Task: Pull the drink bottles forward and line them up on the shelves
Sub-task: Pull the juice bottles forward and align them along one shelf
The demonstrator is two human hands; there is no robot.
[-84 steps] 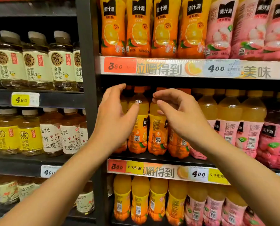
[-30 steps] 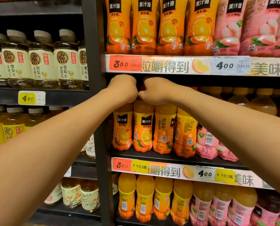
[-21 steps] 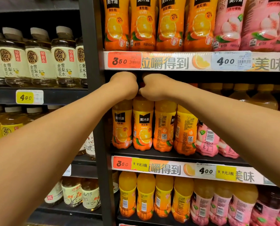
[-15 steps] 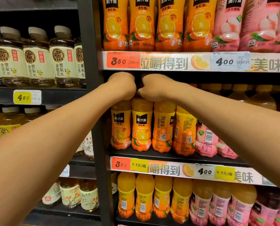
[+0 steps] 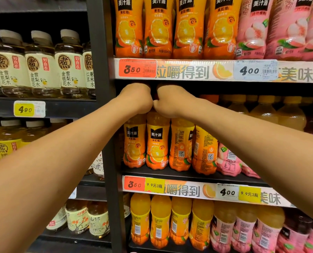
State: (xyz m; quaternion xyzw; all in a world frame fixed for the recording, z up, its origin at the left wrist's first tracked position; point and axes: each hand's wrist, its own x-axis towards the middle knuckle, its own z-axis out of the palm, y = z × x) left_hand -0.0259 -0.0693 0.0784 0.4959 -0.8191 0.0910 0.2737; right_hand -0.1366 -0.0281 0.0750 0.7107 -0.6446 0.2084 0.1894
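On the middle shelf [image 5: 188,175], both hands, left [image 5: 136,98] and right [image 5: 170,101], curl around orange bottles' [image 5: 158,141] tops, mid-pull; next, turn two backward labels frontward.

left hand [image 5: 136,98] bare | right hand [image 5: 172,102] bare | forearms unsleeved

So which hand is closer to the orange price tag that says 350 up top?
Left. The left hand sits just under the orange 350 price tag, gripping bottle tops. The right hand is lower and off to the tag's right.
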